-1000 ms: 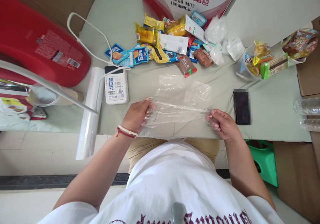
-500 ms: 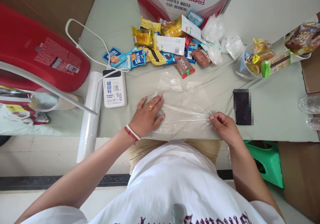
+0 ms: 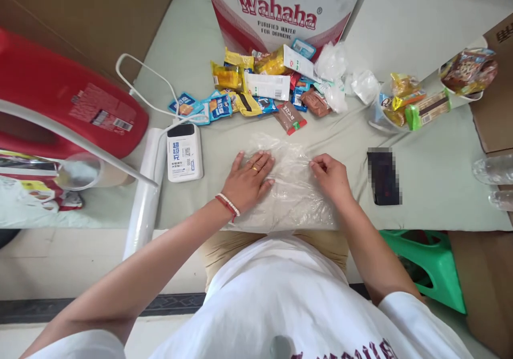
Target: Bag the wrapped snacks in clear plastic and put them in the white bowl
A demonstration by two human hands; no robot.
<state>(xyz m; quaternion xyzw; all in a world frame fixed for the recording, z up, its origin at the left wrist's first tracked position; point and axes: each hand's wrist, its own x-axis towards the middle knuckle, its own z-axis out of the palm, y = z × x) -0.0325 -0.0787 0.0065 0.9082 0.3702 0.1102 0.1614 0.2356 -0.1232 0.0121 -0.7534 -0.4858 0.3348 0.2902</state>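
A thin clear plastic bag (image 3: 294, 201) lies wrinkled on the cloth-covered table in front of me. My left hand (image 3: 250, 180), with a ring and a beaded bracelet, presses flat on its left part, fingers spread. At the bag's right side my right hand (image 3: 331, 177) pinches the film between thumb and fingertips. Beyond the bag, a brown snack packet (image 3: 290, 117) lies at the front of a heap of wrapped snacks (image 3: 266, 85). To the left of my left hand is a white power bank (image 3: 185, 153) with a white cable.
A Wahaha carton (image 3: 280, 6) stands behind the snacks. On the left are a red jug (image 3: 80, 92) and a roll of clear film (image 3: 146, 204). On the right are a snack-filled tub (image 3: 387, 116), a dark pixelated object (image 3: 383, 177) and a green stool (image 3: 433, 268) below the table edge.
My right hand has moved left and slightly away from me, toward my left hand. The film, stretched taut between the hands before, now lies looser. The head view has shifted a little.
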